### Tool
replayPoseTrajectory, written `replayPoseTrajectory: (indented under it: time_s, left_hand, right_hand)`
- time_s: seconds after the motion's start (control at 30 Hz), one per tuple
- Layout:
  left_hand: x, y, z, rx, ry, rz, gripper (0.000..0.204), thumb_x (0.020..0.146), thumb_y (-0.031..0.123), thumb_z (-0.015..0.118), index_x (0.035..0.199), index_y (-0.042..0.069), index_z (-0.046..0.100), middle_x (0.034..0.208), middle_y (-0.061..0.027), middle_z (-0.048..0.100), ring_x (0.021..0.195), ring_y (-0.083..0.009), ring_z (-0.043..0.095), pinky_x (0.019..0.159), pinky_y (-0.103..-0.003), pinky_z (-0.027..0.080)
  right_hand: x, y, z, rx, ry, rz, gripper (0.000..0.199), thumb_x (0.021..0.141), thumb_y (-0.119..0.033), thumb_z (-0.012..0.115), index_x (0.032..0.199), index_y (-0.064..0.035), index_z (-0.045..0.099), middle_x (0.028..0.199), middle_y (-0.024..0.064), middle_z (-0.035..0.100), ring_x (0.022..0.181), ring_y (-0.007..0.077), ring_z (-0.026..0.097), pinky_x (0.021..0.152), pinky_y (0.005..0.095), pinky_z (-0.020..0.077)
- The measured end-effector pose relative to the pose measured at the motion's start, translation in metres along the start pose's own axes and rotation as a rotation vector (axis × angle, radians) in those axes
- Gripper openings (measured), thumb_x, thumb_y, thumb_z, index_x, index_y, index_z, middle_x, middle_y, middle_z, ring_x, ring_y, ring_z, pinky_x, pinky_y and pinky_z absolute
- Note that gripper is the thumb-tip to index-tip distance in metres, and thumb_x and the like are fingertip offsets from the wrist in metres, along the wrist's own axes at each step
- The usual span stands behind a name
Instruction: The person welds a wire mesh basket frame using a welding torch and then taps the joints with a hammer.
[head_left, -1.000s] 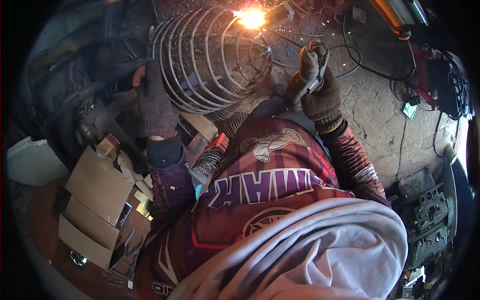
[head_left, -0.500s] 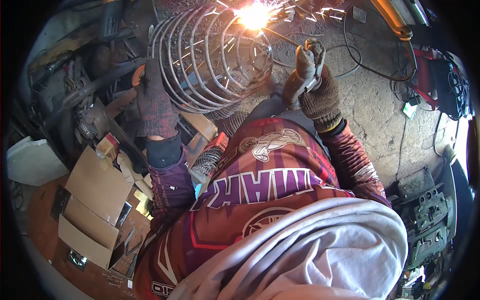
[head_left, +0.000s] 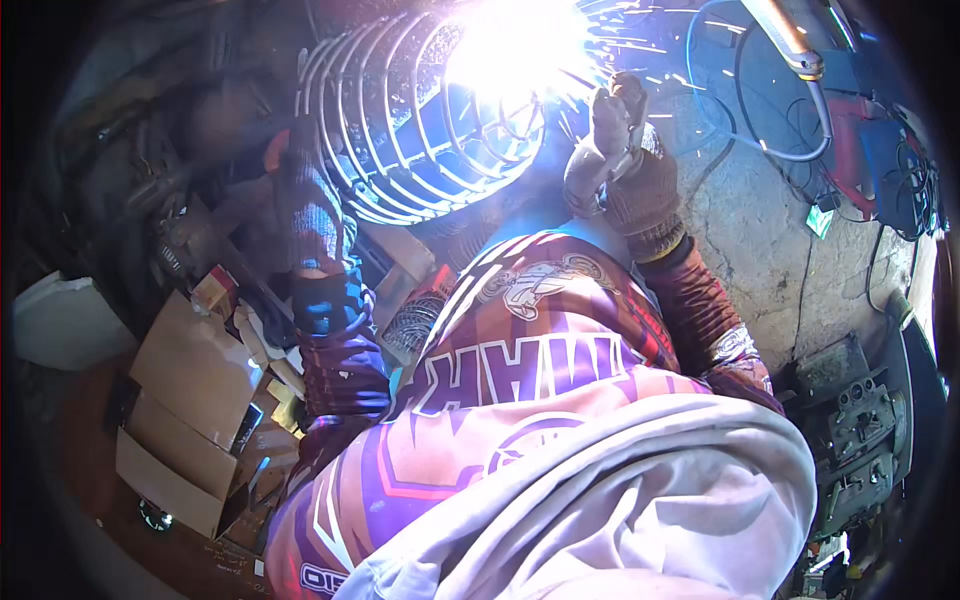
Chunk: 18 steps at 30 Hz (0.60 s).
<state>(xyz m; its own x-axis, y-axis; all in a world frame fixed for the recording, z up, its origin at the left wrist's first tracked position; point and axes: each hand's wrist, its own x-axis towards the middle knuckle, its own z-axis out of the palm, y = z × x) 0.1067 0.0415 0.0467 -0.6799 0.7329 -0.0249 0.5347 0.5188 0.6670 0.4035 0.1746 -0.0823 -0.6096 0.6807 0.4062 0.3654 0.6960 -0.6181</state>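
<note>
Glare (head_left: 520, 45) spread wider, coil (head_left: 388, 105) beside left fingers (head_left: 303, 152)

Shiny metal coil (head_left: 412, 170), knit glove (head_left: 648, 192), matt cardboard box (head_left: 195, 365), rough floor (head_left: 745, 245)

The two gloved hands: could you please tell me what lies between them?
In the head view, a ribbed wire cage, partly hidden by white glare, lies between the left hand and the right hand.

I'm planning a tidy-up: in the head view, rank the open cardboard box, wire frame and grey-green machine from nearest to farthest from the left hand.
1. Wire frame, just right of the left hand.
2. Open cardboard box, below and left.
3. Grey-green machine, at the far lower right.
</note>
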Motion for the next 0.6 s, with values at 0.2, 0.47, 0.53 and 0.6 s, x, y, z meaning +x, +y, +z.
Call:
replayPoseTrajectory:
  time_s: [0.2,0.47,0.53,0.6]
  left_hand:
    - [-0.006,-0.016,-0.008,0.959,0.011,0.465,0.045,0.09,0.002,0.051,0.134,0.008,0.047,0.116,-0.0163,0.059,0.106,-0.0287,0.061,0.085,-0.036,0.05]
    - [-0.006,0.014,-0.004,0.669,-0.11,0.31,0.051,0.086,0.002,0.056,0.135,0.006,0.046,0.121,-0.0211,0.057,0.108,-0.0367,0.059,0.089,-0.041,0.048]
    - [-0.006,0.013,-0.002,0.664,-0.117,0.281,0.052,0.085,0.002,0.057,0.136,0.006,0.045,0.121,-0.0221,0.056,0.109,-0.0367,0.058,0.089,-0.041,0.048]
    - [-0.005,0.014,-0.003,0.652,-0.137,0.235,0.052,0.086,0.003,0.056,0.137,0.005,0.045,0.123,-0.0225,0.055,0.111,-0.0355,0.058,0.091,-0.04,0.048]
  right_hand:
    - [-0.018,-0.004,-0.015,0.375,-0.081,0.383,0.062,0.081,-0.026,0.075,0.132,-0.0048,0.047,0.106,0.0073,0.065,0.092,0.0173,0.065,0.078,0.0305,0.0524]
    - [-0.013,-0.008,-0.01,0.559,0.017,0.462,0.06,0.073,-0.037,0.074,0.118,-0.0015,0.055,0.105,0.0177,0.064,0.097,0.0318,0.065,0.083,0.0385,0.051]
    - [-0.016,-0.01,-0.012,0.656,0.013,0.53,0.057,0.072,-0.028,0.076,0.119,-0.0025,0.055,0.105,0.0163,0.066,0.098,0.0291,0.066,0.085,0.0371,0.0505]
    - [-0.018,-0.009,-0.013,0.648,-0.031,0.565,0.056,0.072,-0.024,0.076,0.119,-0.0028,0.055,0.104,0.0159,0.066,0.099,0.0281,0.066,0.085,0.0364,0.0507]
